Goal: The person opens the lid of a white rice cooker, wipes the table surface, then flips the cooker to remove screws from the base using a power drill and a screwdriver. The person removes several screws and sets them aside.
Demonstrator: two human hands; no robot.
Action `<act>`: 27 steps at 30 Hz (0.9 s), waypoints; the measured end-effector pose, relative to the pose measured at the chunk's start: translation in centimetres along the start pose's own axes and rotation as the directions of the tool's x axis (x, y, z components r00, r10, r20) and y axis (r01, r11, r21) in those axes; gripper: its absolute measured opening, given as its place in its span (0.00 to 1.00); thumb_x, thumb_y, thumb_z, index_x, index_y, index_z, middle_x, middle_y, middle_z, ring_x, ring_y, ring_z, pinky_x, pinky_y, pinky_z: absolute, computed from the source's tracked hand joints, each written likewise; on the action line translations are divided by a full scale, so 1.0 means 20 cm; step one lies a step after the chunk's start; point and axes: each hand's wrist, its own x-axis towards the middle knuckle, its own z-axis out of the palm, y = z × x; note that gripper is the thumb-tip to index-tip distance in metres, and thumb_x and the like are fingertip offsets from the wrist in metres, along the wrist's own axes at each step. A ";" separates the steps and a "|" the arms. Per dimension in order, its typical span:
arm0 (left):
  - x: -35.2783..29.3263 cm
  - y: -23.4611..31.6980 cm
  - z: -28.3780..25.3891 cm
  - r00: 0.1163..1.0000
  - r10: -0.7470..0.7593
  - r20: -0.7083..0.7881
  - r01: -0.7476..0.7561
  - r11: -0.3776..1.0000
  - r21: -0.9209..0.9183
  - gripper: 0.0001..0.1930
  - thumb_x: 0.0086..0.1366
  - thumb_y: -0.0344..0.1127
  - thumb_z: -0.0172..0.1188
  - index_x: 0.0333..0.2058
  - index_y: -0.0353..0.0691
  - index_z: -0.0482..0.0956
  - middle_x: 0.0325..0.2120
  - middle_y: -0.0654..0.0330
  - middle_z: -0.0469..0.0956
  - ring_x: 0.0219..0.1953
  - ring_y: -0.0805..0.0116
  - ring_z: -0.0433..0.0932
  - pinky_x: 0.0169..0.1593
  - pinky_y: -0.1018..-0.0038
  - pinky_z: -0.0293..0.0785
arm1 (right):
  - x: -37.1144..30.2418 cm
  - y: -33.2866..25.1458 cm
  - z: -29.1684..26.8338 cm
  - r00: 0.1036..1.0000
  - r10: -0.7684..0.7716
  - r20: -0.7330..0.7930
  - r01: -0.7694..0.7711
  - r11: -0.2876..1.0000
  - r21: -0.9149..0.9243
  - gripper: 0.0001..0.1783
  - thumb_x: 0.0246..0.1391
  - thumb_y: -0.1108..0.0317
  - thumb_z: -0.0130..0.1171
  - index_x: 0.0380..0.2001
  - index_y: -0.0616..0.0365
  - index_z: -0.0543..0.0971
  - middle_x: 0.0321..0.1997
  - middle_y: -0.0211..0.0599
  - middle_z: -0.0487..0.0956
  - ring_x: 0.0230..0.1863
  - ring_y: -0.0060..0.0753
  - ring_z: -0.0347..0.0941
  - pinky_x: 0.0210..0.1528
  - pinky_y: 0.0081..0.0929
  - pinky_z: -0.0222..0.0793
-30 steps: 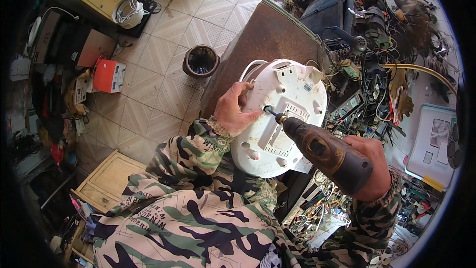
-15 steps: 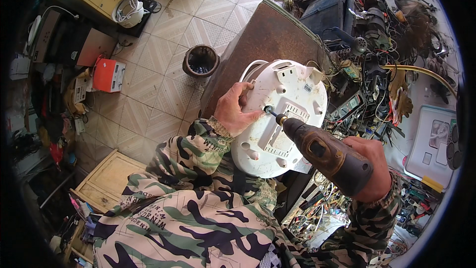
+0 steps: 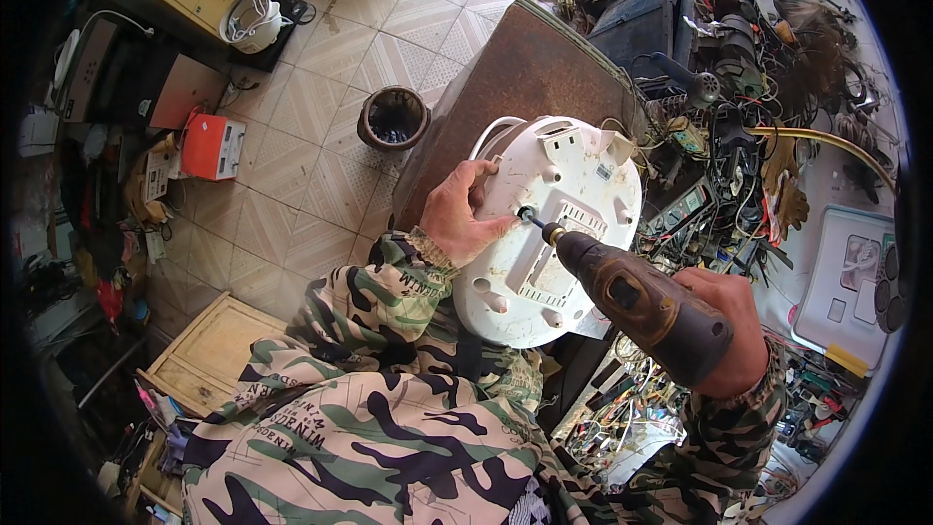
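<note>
A round white plastic appliance base point(image 3: 486, 267), scuffed and vented, lies with its underside up over the corner of a rusty brown box. My left hand point(image 3: 460, 217) grips its left edge, thumb stretched across the surface toward a recessed dark hole. In my right hand point(image 3: 731, 326) is a worn power drill point(image 3: 641, 303) with a dark body. Its slim bit point(image 3: 535, 221) reaches into that hole, close to my left thumb tip. The bit's very end is hidden inside the hole. A white cord point(image 3: 486, 134) loops out at the base's upper left.
The rusty brown box point(image 3: 530, 68) stands beneath the base. A dark pot point(image 3: 393, 120) sits on the tiled floor to the left. Tangled wires and parts crowd the right side, near a pale plastic tray point(image 3: 844, 277). An orange-red device point(image 3: 213, 147) stands far left.
The drill body has shifted very slightly to the right and down, with its bit still at the hole. My left hand and the white base look the same.
</note>
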 end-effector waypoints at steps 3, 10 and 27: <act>0.00 0.00 0.00 1.000 0.004 -0.002 -0.004 1.000 -0.002 0.38 0.48 0.42 0.81 0.56 0.41 0.73 0.30 0.67 0.71 0.31 0.74 0.71 0.36 0.74 0.74 | 0.00 -0.01 -0.01 1.000 -0.008 0.001 0.007 1.000 0.020 0.21 0.36 0.59 0.75 0.34 0.59 0.83 0.29 0.46 0.80 0.31 0.54 0.80 0.34 0.38 0.76; 0.00 0.01 0.01 0.998 0.061 -0.008 -0.061 0.998 0.022 0.36 0.48 0.40 0.80 0.55 0.40 0.73 0.30 0.64 0.73 0.31 0.73 0.72 0.36 0.73 0.75 | -0.02 -0.02 -0.01 1.000 0.024 -0.007 -0.024 0.999 0.037 0.21 0.35 0.60 0.75 0.32 0.60 0.82 0.27 0.45 0.78 0.29 0.54 0.78 0.32 0.37 0.74; -0.01 0.09 0.04 0.897 0.435 0.082 -0.442 0.865 0.240 0.17 0.50 0.29 0.77 0.39 0.42 0.83 0.34 0.58 0.74 0.32 0.60 0.82 0.37 0.67 0.81 | -0.04 0.01 0.00 0.999 0.029 -0.044 -0.026 0.996 0.080 0.21 0.34 0.61 0.75 0.31 0.60 0.81 0.26 0.45 0.77 0.29 0.54 0.77 0.31 0.37 0.72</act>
